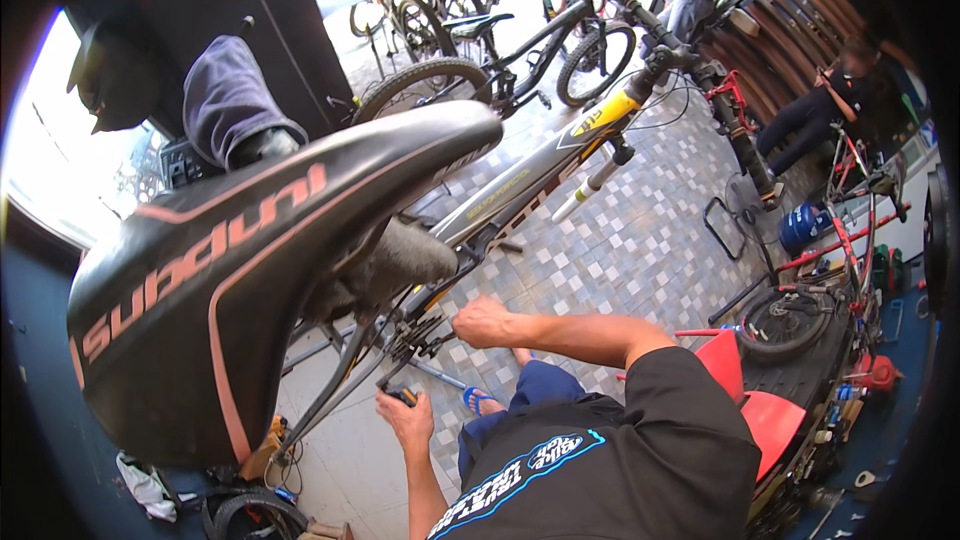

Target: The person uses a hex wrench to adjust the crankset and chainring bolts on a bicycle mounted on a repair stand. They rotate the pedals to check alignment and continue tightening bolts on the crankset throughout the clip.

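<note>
A grey, black and yellow bicycle frame (pixel 520 180) slants across the view, its black saddle (pixel 250 230) with pinkish lines large in the left foreground. Below the frame, near the chain and crank area (pixel 410 340), both of my hands are at work. My right hand (pixel 482 321) is closed in a fist beside these parts; whatever lies in it is hidden. Lower down, my left hand (pixel 408 418) has its fingers closed on a small black-and-orange object (pixel 402 396). A blurred grey piece (pixel 400 262) sits under the saddle.
Parked bicycles (pixel 510 50) stand at the back. A grey-blue garment (pixel 235 90) shows beyond the saddle. To the right are a red plastic chair (pixel 775 432), a wheel (pixel 785 320), a blue container (pixel 800 228) and a seated person (pixel 830 100). Tools lie along the right edge.
</note>
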Motion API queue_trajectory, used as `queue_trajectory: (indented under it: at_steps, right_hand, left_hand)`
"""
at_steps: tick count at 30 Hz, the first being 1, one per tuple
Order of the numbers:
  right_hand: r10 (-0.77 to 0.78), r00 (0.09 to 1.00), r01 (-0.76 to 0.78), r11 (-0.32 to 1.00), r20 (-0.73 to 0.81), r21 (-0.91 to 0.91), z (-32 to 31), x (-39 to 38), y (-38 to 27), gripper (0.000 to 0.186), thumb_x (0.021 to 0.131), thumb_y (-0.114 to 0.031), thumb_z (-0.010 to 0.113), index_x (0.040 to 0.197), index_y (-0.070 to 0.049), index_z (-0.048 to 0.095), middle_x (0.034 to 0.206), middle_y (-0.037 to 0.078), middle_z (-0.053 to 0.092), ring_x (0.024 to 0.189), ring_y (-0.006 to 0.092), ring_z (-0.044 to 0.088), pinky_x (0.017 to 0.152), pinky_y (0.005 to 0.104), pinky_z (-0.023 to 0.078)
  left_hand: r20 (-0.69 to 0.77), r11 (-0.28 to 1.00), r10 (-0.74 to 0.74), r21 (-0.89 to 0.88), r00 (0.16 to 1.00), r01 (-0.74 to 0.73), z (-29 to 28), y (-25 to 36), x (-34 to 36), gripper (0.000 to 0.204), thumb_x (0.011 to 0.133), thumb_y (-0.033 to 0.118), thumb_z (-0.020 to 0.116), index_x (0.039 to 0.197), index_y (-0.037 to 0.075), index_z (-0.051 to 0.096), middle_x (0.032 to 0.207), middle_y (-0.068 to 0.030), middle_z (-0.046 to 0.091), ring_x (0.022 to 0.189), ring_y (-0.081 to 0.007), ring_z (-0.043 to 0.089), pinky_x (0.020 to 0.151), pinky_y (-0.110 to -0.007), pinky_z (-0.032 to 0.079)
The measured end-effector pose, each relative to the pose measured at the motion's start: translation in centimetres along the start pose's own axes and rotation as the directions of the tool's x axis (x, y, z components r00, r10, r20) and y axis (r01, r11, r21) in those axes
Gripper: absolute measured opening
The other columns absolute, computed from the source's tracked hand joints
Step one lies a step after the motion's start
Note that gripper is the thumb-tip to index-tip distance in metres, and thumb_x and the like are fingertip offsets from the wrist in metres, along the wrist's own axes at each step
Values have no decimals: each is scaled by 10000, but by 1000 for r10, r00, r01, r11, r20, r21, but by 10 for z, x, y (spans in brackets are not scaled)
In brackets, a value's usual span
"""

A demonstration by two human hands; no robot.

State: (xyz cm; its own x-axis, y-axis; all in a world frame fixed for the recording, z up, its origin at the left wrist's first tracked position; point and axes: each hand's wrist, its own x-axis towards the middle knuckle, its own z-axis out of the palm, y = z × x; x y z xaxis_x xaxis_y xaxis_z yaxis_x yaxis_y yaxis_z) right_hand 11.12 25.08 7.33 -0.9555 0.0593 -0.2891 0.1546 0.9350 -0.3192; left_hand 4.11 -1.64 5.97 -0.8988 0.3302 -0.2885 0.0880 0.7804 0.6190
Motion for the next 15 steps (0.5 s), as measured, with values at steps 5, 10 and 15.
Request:
queue_trajectory:
  at_steps: [5, 10, 15]
  right_hand:
    - [54, 998, -53, 998, -44, 35, 28, -2, 54, 234, 810, -252, 646, 782, -39, 738, 796, 198, 731, 778, 386, 732, 677, 496, 572]
    - [104, 994, -103, 994, -20, 35, 51, 13, 84, 226, 816, -268, 632, 748, -77, 732, 801, 181, 744, 762, 362, 740, 663, 477, 576]
    - [166, 984, -160, 983, -69, 86, 113, 29, 111, 183, 788, -218, 633, 703, -89, 732, 740, 160, 737, 716, 356, 743, 608, 457, 576]
  left_hand:
    - [25, 977, -144, 161, 989, 138, 13, -56, 39, 898, 771, 200, 704, 1444, -91, 186, 1297, -386, 394, 1226, -539, 416, 1098, -594, 355]
    - [33, 940, -216, 279, 976, 198, 54, -125, 89, 957, 761, 214, 713, 1432, -128, 124, 1304, -400, 363, 1218, -555, 416, 1098, -602, 362]
    - [56, 915, -287, 311, 956, 257, 82, -138, 99, 1065, 759, 249, 726, 1475, -109, 24, 1356, -420, 302, 1251, -579, 411, 1108, -591, 376]
